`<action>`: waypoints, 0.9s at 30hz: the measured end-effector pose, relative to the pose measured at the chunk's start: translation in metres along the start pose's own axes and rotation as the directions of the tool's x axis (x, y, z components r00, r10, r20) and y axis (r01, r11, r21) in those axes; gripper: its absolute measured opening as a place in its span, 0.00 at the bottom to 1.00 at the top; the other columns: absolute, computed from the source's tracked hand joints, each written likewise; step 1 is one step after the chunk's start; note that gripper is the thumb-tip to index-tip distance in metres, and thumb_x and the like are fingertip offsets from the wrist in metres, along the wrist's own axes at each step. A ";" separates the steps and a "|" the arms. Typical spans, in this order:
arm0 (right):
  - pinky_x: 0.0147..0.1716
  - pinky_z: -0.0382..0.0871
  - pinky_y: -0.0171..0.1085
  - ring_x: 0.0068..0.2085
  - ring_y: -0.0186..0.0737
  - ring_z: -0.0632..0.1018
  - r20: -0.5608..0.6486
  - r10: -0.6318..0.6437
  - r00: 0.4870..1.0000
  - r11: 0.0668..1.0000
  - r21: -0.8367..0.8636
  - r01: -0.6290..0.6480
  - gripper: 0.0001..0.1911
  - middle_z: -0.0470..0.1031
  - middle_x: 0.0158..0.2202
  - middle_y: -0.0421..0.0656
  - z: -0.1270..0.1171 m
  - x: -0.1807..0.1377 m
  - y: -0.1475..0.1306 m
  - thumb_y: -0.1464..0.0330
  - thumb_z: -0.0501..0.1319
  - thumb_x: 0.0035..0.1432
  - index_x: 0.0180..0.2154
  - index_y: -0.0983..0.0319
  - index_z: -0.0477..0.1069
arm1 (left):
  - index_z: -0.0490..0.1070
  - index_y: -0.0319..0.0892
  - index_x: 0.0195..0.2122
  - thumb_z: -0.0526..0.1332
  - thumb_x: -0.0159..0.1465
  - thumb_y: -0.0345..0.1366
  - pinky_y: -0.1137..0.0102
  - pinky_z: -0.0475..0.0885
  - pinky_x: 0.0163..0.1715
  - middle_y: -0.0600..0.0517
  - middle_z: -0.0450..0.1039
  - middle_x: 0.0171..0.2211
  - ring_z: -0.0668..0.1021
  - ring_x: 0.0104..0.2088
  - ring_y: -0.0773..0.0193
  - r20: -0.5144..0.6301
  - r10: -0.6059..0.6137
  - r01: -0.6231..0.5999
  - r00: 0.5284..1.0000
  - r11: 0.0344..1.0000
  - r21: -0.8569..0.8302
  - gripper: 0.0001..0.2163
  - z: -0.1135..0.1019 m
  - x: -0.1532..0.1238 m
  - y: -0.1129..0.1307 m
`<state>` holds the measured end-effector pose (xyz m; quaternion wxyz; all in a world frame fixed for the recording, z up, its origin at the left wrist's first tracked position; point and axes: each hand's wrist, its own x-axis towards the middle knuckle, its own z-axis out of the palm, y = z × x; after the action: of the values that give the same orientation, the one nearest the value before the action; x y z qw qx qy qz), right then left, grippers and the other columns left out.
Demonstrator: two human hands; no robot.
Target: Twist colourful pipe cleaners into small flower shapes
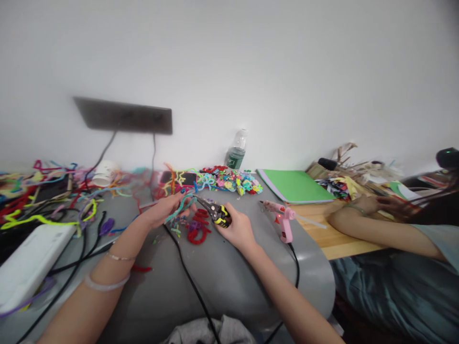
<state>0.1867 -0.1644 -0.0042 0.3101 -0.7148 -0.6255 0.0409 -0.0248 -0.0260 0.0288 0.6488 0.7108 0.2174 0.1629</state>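
My left hand [170, 209] is closed on a teal pipe cleaner [182, 204], over the grey table [222, 277]. In my right hand [236, 228] are pliers [217, 211] with black and yellow handles. Their jaws point left and reach the fingers of my left hand and the teal piece. Whether the jaws grip it is too small to tell. Just below the pliers lie a coiled red pipe cleaner [198, 235] and small purple bits. Behind my hands sits a pile of small colourful pipe-cleaner shapes [229, 180].
A pink glue gun [284, 220] with a black cord stands to the right, near a green folder [299, 186]. A plastic bottle [236, 150] leans by the wall. Tangled pipe cleaners, cables and a white power bank-like box [36, 263] fill the left. Another person's arm [380, 229] rests at right.
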 end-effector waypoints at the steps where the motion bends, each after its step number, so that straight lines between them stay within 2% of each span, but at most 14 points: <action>1: 0.27 0.59 0.32 0.30 0.42 0.79 0.002 0.000 1.000 1.000 0.003 0.000 0.10 0.78 0.31 0.40 0.000 0.000 0.000 0.64 0.63 0.51 0.37 0.57 0.67 | 0.78 0.42 0.32 0.44 0.69 0.53 0.70 0.69 0.20 0.50 0.71 0.20 0.71 0.19 0.65 -0.007 0.001 -0.002 1.000 1.000 -0.023 0.27 0.000 -0.001 0.000; 4: 0.27 0.59 0.32 0.30 0.42 0.78 0.005 -0.005 1.000 1.000 0.005 0.005 0.10 0.78 0.30 0.40 0.000 0.001 0.000 0.64 0.62 0.51 0.37 0.57 0.67 | 0.77 0.41 0.32 0.53 0.66 0.51 0.70 0.71 0.22 0.47 0.76 0.26 0.75 0.23 0.64 -0.060 0.011 -0.014 0.998 0.999 -0.046 0.20 0.000 -0.001 -0.003; 7: 0.28 0.60 0.32 0.31 0.42 0.79 -0.006 -0.013 1.000 1.000 0.005 0.013 0.11 0.78 0.31 0.40 0.000 0.002 0.001 0.64 0.62 0.50 0.38 0.57 0.67 | 0.75 0.40 0.34 0.58 0.64 0.49 0.71 0.73 0.25 0.45 0.78 0.32 0.78 0.27 0.64 -0.096 0.053 -0.054 0.994 0.999 -0.004 0.16 -0.001 0.002 -0.007; 9: 0.28 0.60 0.32 0.31 0.42 0.79 -0.014 -0.004 1.000 1.000 0.007 0.004 0.12 0.78 0.31 0.40 0.000 0.004 0.002 0.64 0.62 0.50 0.38 0.58 0.67 | 0.75 0.40 0.35 0.58 0.65 0.48 0.71 0.73 0.26 0.46 0.79 0.32 0.79 0.27 0.64 -0.096 0.105 -0.099 0.990 0.993 0.066 0.15 -0.002 0.005 -0.009; 11: 0.28 0.60 0.32 0.31 0.42 0.78 -0.008 0.014 1.000 1.000 0.005 -0.014 0.12 0.78 0.30 0.40 -0.001 0.005 0.003 0.63 0.62 0.49 0.37 0.58 0.66 | 0.76 0.40 0.34 0.56 0.66 0.47 0.71 0.73 0.27 0.47 0.79 0.29 0.79 0.27 0.63 -0.119 0.187 -0.160 0.975 0.965 0.208 0.16 -0.002 0.008 -0.010; 13: 0.27 0.60 0.32 0.30 0.42 0.78 -0.002 0.030 1.000 1.000 0.000 -0.030 0.12 0.77 0.29 0.40 -0.001 0.006 0.003 0.63 0.62 0.49 0.37 0.58 0.66 | 0.77 0.40 0.33 0.56 0.66 0.44 0.70 0.74 0.28 0.48 0.80 0.29 0.80 0.29 0.61 -0.190 0.326 -0.220 0.926 0.875 0.431 0.15 -0.002 0.010 -0.012; 15: 0.27 0.60 0.33 0.30 0.42 0.78 -0.005 0.042 0.999 0.999 0.000 -0.042 0.12 0.77 0.29 0.40 -0.002 0.006 0.004 0.63 0.62 0.48 0.37 0.57 0.66 | 0.78 0.41 0.34 0.56 0.66 0.40 0.69 0.75 0.32 0.48 0.81 0.31 0.81 0.32 0.60 -0.229 0.499 -0.249 0.836 0.717 0.651 0.13 -0.001 0.011 -0.013; 17: 0.27 0.60 0.33 0.30 0.42 0.78 -0.012 0.052 0.999 0.999 0.007 -0.052 0.12 0.77 0.30 0.40 -0.002 0.006 0.003 0.63 0.61 0.49 0.38 0.57 0.67 | 0.79 0.41 0.37 0.57 0.66 0.37 0.68 0.76 0.36 0.47 0.82 0.33 0.81 0.34 0.60 -0.190 0.639 -0.261 0.745 0.542 0.799 0.11 0.000 0.011 -0.014; 20: 0.28 0.61 0.33 0.31 0.42 0.78 -0.026 0.061 0.998 0.998 0.019 -0.061 0.13 0.77 0.31 0.40 -0.003 0.005 0.003 0.64 0.61 0.49 0.39 0.57 0.67 | 0.79 0.42 0.39 0.55 0.68 0.35 0.68 0.76 0.37 0.48 0.80 0.31 0.80 0.34 0.61 -0.100 0.750 -0.247 0.654 0.337 0.909 0.11 0.002 0.010 -0.015; 23: 0.28 0.61 0.33 0.31 0.43 0.78 -0.024 0.052 0.998 0.998 0.018 -0.052 0.13 0.78 0.31 0.41 -0.003 0.004 0.003 0.63 0.61 0.49 0.39 0.57 0.67 | 0.78 0.42 0.40 0.54 0.69 0.34 0.67 0.76 0.38 0.48 0.79 0.30 0.79 0.34 0.61 -0.062 0.793 -0.193 0.606 0.222 0.956 0.12 0.003 0.010 -0.013; 27: 0.28 0.60 0.33 0.31 0.43 0.78 0.002 0.038 0.999 0.999 0.000 -0.038 0.12 0.77 0.31 0.40 -0.004 0.005 0.002 0.64 0.62 0.49 0.38 0.58 0.66 | 0.78 0.42 0.41 0.56 0.68 0.33 0.65 0.75 0.39 0.49 0.79 0.31 0.77 0.33 0.61 -0.024 0.793 -0.153 0.609 0.147 0.977 0.10 0.006 0.009 -0.010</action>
<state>0.1907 -0.1613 -0.0004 0.3088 -0.7263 -0.6123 0.0476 -0.0151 -0.0257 0.0183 -0.0595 0.8879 0.1895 0.4149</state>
